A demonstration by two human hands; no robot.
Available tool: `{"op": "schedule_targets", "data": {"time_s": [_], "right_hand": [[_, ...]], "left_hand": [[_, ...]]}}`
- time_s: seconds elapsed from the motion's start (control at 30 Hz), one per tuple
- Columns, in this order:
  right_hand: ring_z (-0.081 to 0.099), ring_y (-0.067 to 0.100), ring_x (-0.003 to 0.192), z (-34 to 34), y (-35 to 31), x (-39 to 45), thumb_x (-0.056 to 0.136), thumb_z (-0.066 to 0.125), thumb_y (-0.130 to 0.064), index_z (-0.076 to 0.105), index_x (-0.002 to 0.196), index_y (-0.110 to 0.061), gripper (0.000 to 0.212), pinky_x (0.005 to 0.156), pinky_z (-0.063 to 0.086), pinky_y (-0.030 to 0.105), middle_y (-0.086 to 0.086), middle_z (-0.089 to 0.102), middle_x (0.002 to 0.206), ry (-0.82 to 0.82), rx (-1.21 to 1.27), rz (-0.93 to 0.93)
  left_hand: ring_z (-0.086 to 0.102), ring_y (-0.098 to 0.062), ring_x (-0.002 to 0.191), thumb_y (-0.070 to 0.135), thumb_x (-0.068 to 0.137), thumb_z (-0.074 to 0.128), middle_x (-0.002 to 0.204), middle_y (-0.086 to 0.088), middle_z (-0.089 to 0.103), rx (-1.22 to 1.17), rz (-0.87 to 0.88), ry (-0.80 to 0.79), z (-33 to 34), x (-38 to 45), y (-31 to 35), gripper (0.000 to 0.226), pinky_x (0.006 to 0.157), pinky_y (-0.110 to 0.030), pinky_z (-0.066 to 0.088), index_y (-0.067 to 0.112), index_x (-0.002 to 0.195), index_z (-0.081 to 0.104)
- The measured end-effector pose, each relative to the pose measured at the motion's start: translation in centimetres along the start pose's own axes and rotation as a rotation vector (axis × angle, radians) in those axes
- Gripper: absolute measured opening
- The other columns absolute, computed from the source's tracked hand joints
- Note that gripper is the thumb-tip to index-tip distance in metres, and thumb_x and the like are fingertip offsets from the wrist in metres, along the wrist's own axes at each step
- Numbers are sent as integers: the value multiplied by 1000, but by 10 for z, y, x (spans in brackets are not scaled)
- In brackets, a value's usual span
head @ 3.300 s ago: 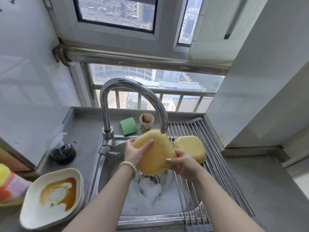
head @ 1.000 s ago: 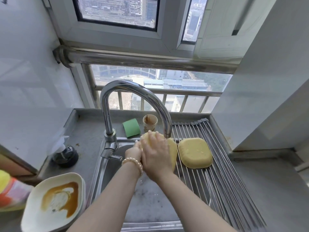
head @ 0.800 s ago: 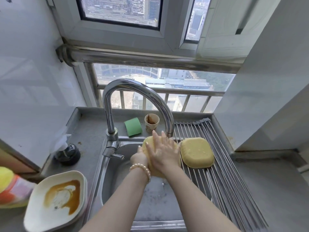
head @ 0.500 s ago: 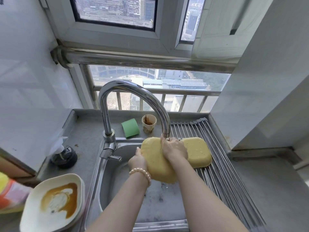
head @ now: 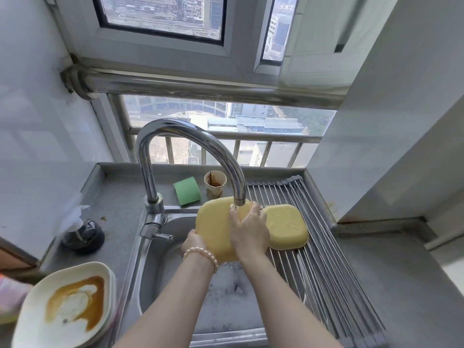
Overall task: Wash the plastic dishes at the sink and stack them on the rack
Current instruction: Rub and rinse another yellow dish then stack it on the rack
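I hold a yellow plastic plate (head: 213,227) over the sink (head: 150,285), right under the faucet spout (head: 239,199). My left hand (head: 192,243) grips the plate's lower left edge. My right hand (head: 248,232) lies flat on its surface with fingers spread, under the spout. A second yellow plate (head: 286,226) rests upside down on the roll-up rack (head: 326,259), just right of my right hand. A stack of white plates (head: 65,307), the top one smeared with brown sauce, sits on the counter at the lower left.
A green sponge (head: 187,190) and a stained paper cup (head: 215,184) stand behind the sink. A dark soap dispenser (head: 84,234) sits at the left wall. A colourful bottle (head: 7,300) shows at the left edge. Foam lies in the basin.
Since a second ago my right hand has rubbed across the plate, sliding from its middle toward its upper right edge. The plate turned flatter under the spout. My left hand kept its grip.
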State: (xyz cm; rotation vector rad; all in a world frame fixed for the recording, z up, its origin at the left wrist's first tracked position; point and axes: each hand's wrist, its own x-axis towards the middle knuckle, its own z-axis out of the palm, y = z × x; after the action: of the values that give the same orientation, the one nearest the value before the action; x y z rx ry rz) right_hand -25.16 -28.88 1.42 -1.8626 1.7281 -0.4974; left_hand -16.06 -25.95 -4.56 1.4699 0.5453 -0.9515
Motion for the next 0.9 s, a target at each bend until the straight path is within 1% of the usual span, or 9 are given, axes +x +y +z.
{"op": "schedule_targets", "data": {"time_s": [0.07,0.13,0.2,0.3,0.37,0.47,0.67,0.8,0.9], "right_hand": [[54,30,116,0,5,2,95,40,-54,30,144,-8,68,91,44,36,14,55,130,-50,24,43],[54,30,118,1,8,10,96,39,-52,29,146,-7,68,94,42,35,14,58,128,-102,90,92],[52,30,121,0,10,18,98,38,-49,35,143,-5,63,96,40,33,14,57,131,-145,120,103],[53,31,119,3,18,30,98,38,-51,49,131,-3,59,96,40,34,15,58,128,-194,177,114],[56,31,112,4,24,33,98,36,-52,57,122,-3,59,96,43,36,16,62,121,-229,252,125],[59,28,103,4,29,33,98,35,-53,60,117,-4,58,93,45,37,13,65,112,-255,336,109],[58,25,102,7,30,29,98,29,-55,59,120,-9,59,88,43,33,9,65,113,-239,295,127],[56,29,110,12,18,23,87,33,-71,48,127,-12,73,89,39,32,9,60,118,-285,102,140],[58,27,109,15,19,24,77,46,-79,52,127,-13,83,94,44,35,8,62,119,-305,161,131]], "left_hand": [[60,-30,96,36,92,54,108,-14,63,117,65,50,-4,-6,-1,47,83,-36,48,-5,114,61],[57,-32,107,64,87,47,114,-10,58,365,324,9,-8,-20,-6,71,86,-34,44,1,119,56],[54,-31,108,88,63,42,123,-11,48,636,566,-99,-15,-32,-10,100,87,-37,43,18,134,43],[54,-32,110,87,56,56,132,-10,37,1024,729,-196,-13,-30,1,111,91,-38,48,40,148,16],[55,-31,110,79,60,64,133,-10,39,1148,741,-253,-8,-30,14,106,90,-36,47,39,148,21],[60,-25,97,75,61,68,115,-4,61,1009,696,-216,-3,-24,30,76,86,-36,52,28,120,52],[56,-22,79,65,85,51,87,-5,60,863,602,-142,2,-24,36,54,67,-30,43,12,88,59],[58,-29,94,37,98,45,103,-15,62,735,454,-33,0,-16,40,43,78,-30,42,-2,103,62],[57,-32,106,26,95,49,115,-18,59,599,269,-104,-8,-8,42,38,89,-33,45,-3,117,59]]}}
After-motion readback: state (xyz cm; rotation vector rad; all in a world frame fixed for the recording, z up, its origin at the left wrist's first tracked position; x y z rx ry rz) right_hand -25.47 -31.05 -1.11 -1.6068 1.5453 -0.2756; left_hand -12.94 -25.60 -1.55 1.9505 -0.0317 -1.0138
